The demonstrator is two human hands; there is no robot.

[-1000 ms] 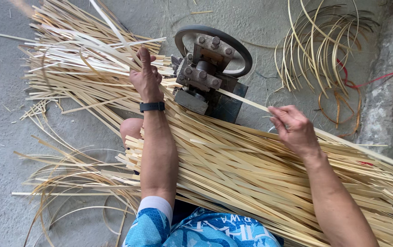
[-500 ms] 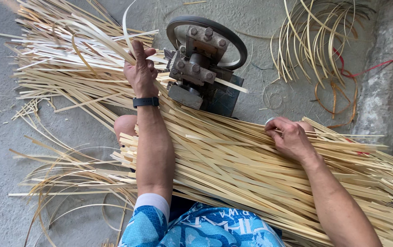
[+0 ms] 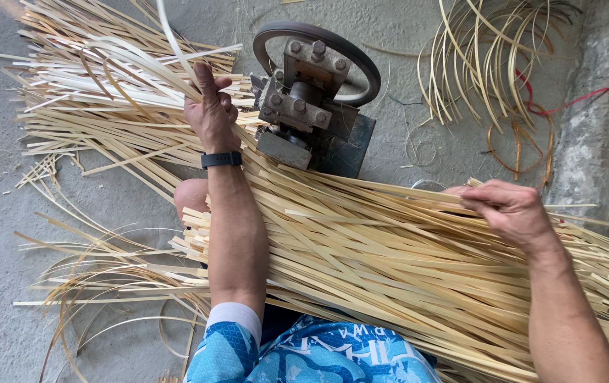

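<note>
A grey metal splitting machine (image 3: 311,106) with a round hand wheel stands on the concrete floor. My left hand (image 3: 208,113), a black band on its wrist, grips thin pale bamboo strips (image 3: 141,60) that curve up and away on the machine's left side. My right hand (image 3: 510,209) rests on a thick bundle of flat bamboo slats (image 3: 389,255) lying across my lap, its fingers pinching one slat at the bundle's top edge. My bare knee (image 3: 191,195) shows under the bundle.
A heap of split strips (image 3: 84,128) covers the floor to the left. Curled thin strips (image 3: 106,319) lie at lower left, looped strips (image 3: 489,64) and a red cord (image 3: 588,99) at upper right. A rough concrete ledge (image 3: 602,156) runs along the right.
My left hand has drawn the thin strips up and away from the machine. My right hand has slid right and down along the bundle and now pinches a slat there.
</note>
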